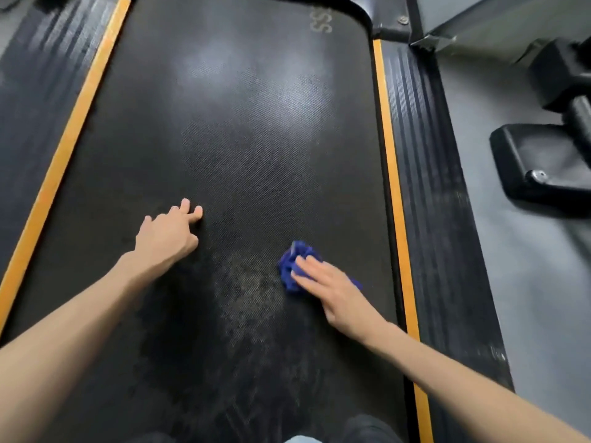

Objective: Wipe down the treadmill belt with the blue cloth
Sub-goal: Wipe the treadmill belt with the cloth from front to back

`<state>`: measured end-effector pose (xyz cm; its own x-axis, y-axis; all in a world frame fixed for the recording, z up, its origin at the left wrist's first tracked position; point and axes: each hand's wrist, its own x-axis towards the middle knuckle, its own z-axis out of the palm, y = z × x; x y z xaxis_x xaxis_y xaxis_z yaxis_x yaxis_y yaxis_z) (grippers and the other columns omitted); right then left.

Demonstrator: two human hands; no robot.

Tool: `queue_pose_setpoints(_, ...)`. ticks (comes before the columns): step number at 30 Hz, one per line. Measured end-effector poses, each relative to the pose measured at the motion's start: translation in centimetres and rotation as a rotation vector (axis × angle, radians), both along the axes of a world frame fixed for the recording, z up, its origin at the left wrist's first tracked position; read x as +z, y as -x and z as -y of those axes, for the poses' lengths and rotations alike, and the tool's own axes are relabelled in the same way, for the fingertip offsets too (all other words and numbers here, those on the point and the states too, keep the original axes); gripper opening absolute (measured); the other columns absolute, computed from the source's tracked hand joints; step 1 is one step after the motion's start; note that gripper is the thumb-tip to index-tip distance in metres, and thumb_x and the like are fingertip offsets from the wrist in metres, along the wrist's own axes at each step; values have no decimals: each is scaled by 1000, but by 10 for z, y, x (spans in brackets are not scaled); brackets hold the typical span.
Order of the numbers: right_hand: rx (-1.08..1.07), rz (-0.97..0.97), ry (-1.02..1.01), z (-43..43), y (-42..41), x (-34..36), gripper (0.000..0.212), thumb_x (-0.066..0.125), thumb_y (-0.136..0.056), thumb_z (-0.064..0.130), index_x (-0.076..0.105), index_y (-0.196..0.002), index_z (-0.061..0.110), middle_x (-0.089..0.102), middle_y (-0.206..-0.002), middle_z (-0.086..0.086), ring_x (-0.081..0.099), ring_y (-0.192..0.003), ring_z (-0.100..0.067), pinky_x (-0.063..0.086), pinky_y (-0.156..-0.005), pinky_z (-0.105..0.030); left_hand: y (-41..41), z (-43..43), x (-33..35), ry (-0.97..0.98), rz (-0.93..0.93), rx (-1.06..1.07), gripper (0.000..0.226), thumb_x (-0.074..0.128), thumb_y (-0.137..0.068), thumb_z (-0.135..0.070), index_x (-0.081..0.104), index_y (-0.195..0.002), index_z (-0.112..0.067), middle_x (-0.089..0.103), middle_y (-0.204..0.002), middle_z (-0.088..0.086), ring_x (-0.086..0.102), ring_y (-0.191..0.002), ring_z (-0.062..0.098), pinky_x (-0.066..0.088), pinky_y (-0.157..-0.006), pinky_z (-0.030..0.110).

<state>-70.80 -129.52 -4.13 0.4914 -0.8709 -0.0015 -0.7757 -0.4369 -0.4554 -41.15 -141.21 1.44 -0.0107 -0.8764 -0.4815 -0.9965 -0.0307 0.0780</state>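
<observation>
The black textured treadmill belt fills the middle of the view, with a pale dusty patch near its centre. A crumpled blue cloth lies on the belt's right side, close to the orange edge strip. My right hand lies flat on top of it, fingers straight, pressing it onto the belt. My left hand rests on the belt to the left, fingertips touching the surface, holding nothing.
Orange strips border the belt on both sides, with ribbed black side rails beyond. Grey floor lies to the right, where the black base of other gym equipment stands. My dark-clothed knees show at the bottom edge.
</observation>
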Motion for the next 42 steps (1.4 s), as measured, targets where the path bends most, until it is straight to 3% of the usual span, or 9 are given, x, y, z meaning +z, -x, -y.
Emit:
queue_pose_setpoints(4,303,-71,53,4,24,0,68,60,-73,-9,46,-136,13,36,-147,-5,29,-138,-20,19,-115,-30,2,-3,-1,12,-15,12,67,43,-82,-6,28,-145,-25,24,-152,4,42,-126,33,19,-112,46)
queue_pose_setpoints(11,-603,51,-38,113,28,4,59,40,-86,-11,37,-141,10,25,-152,-9,18,-142,-24,13,-115,-32,-1,-2,-1,17,-44,14,67,43,-81,-5,29,-144,-24,29,-149,6,43,-124,35,26,-108,46)
queue_pose_setpoints(14,-342,82,25,58,1,-2,61,40,-75,-9,47,-134,4,37,-145,-16,29,-137,-31,25,-113,-44,-1,-4,-4,30,-52,11,67,45,-80,-6,31,-144,-23,31,-148,7,45,-121,36,27,-107,46)
queue_pose_setpoints(19,171,-52,29,-15,14,-2,76,57,-75,-8,33,-143,16,22,-153,-3,17,-142,-20,16,-116,-34,-1,-5,-4,32,-37,-14,70,45,-80,-6,27,-145,-24,20,-154,4,43,-124,35,25,-110,49)
queue_pose_setpoints(24,-356,-9,-25,63,55,-2,75,51,-76,-19,34,-142,11,23,-152,-9,14,-142,-22,6,-116,-24,-5,-6,-8,45,-6,-63,73,46,-79,-6,23,-146,-24,15,-154,4,43,-124,35,23,-108,52)
queue_pose_setpoints(27,-565,25,-46,76,51,3,71,46,-80,-18,31,-143,12,19,-154,-7,11,-144,-23,10,-118,-33,-2,-7,-10,59,-2,-60,72,45,-79,-5,24,-146,-22,15,-154,5,43,-124,35,25,-108,52)
queue_pose_setpoints(35,317,-50,81,4,21,-4,69,56,-73,-7,42,-138,14,31,-150,-5,25,-140,-21,24,-114,-37,-2,-7,-9,40,8,-103,73,43,-81,-2,17,-148,-19,6,-156,5,22,-139,28,19,-111,53)
queue_pose_setpoints(38,-78,-8,50,58,26,-1,57,38,-81,-2,45,-135,10,35,-147,-11,27,-139,-28,21,-115,-35,-8,-11,-15,26,4,-166,79,44,-81,-3,7,-149,-16,-4,-157,6,4,-144,26,15,-113,52)
queue_pose_setpoints(42,-731,5,-13,108,-22,5,61,36,-79,-4,35,-140,3,22,-151,-18,17,-141,-35,12,-116,-35,-16,-20,-12,118,-62,-152,85,47,-75,3,7,-149,-10,-1,-156,14,7,-142,32,17,-113,49)
